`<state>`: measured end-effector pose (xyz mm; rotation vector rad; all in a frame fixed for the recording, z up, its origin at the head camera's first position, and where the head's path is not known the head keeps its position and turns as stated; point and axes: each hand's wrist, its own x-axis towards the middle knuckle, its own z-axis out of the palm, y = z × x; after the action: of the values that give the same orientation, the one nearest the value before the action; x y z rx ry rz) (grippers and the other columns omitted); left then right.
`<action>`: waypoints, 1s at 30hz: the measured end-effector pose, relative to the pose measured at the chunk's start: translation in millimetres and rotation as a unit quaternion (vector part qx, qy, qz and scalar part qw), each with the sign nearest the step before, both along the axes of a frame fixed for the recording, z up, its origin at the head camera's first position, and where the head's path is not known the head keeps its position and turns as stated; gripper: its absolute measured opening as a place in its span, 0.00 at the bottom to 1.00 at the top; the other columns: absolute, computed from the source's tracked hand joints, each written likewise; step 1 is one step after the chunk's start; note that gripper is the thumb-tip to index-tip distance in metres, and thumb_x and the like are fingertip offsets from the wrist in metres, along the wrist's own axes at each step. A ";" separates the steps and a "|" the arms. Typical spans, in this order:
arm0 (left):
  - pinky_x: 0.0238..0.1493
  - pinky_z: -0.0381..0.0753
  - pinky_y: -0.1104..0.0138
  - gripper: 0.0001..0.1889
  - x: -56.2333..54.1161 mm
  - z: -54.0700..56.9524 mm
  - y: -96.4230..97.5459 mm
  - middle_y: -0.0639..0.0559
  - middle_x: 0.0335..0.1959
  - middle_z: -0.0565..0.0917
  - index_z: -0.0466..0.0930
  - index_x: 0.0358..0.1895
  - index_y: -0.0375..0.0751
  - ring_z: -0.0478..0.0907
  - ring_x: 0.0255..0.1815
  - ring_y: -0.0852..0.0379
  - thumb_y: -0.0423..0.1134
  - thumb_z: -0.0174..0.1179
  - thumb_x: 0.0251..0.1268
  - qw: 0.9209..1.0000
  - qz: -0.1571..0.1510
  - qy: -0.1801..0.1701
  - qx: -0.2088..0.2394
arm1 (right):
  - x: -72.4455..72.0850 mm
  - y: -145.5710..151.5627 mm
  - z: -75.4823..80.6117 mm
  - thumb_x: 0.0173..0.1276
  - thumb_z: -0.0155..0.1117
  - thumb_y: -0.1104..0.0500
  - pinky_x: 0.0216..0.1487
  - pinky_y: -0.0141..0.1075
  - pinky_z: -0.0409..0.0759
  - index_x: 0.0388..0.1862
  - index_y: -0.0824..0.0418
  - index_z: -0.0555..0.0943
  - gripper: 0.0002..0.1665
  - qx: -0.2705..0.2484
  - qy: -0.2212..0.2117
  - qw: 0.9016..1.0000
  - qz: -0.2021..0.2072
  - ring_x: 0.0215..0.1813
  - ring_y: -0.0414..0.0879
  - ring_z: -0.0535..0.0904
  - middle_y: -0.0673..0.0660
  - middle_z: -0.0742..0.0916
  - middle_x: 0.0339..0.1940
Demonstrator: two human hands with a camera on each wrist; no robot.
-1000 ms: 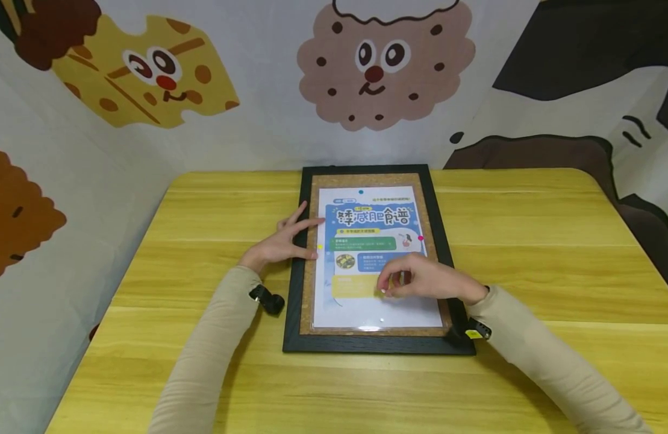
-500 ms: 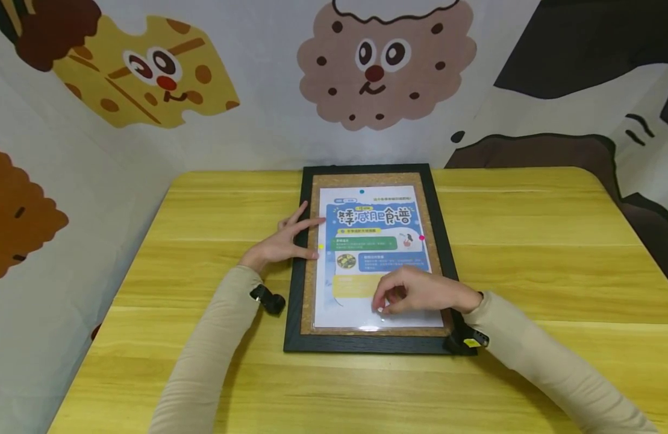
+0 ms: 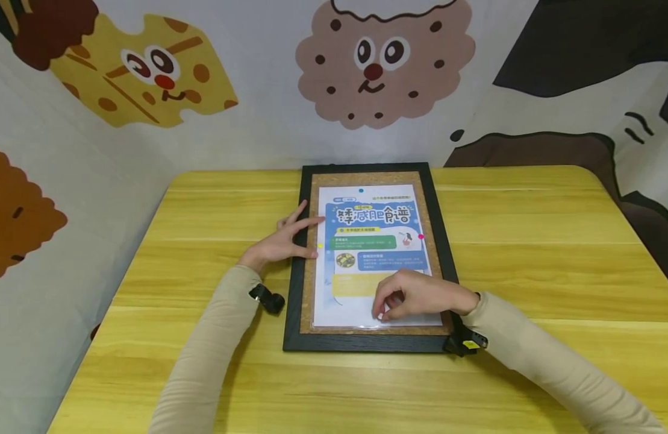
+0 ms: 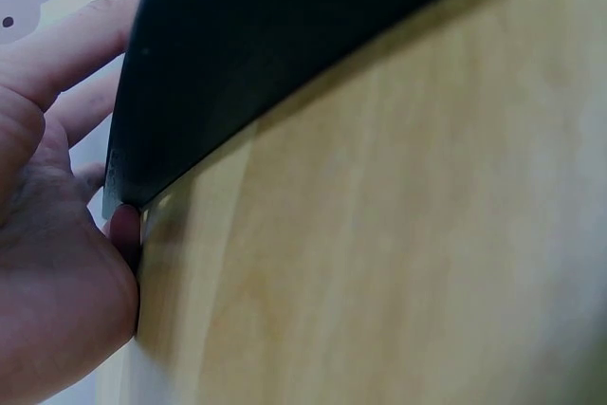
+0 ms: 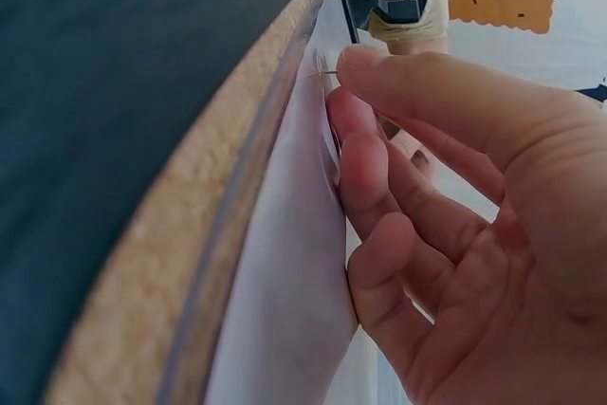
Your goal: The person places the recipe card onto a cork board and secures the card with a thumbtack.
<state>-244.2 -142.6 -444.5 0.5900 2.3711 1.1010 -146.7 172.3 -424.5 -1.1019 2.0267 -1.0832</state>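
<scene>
A printed poster [image 3: 344, 316] in a clear sleeve lies on a black-framed cork board [image 3: 361, 344]. My right hand [image 3: 420, 294] pinches a white pushpin [image 3: 380, 316] at the poster's lower middle. In the right wrist view the thin metal needle [image 5: 329, 71] points at the sheet; the fingers mostly cover the head. My left hand [image 3: 276, 244] rests across the board's left side, its fingers spread and fairly straight, with fingertips at the poster's left edge. In the left wrist view that hand [image 4: 57, 263] lies along the black frame [image 4: 247, 54].
A teal pin [image 3: 361, 190] sits at the poster's top, a pink one [image 3: 421, 236] on the right, a yellow one [image 3: 320, 245] on the left. The wooden table [image 3: 203, 361] extends around the board. A cartoon-printed cloth [image 3: 258, 141] stands behind.
My right hand has moved down the poster with the white pushpin, towards its bottom edge, then settled there. The left hand has stayed in place.
</scene>
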 end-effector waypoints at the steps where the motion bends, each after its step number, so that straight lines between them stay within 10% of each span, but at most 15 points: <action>1: 0.62 0.41 0.31 0.41 -0.1 -0.2 0.0 0.60 0.77 0.26 0.62 0.74 0.54 0.26 0.74 0.38 0.45 0.71 0.56 1.000 0.001 0.000 0.000 | 0.1 -0.1 0.1 0.63 0.70 0.63 0.30 0.31 0.75 0.38 0.52 0.88 0.07 0.001 0.001 1.000 0.000 0.29 0.39 0.75 0.45 0.86 0.33; 30: 0.63 0.41 0.31 0.41 -0.2 1.4 2.0 0.60 0.77 0.26 0.62 0.74 0.55 0.26 0.74 0.38 0.44 0.71 0.56 1.000 0.007 -0.006 -0.003 | -4.7 -0.1 -5.9 0.65 0.67 0.63 0.30 0.31 0.73 0.38 0.54 0.85 0.05 -0.009 -0.022 1.000 0.016 0.29 0.39 0.73 0.46 0.85 0.33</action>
<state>-244.4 -140.6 -443.1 0.5646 2.3697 1.1005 -151.4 172.2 -430.4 -1.1071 1.9629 -1.1010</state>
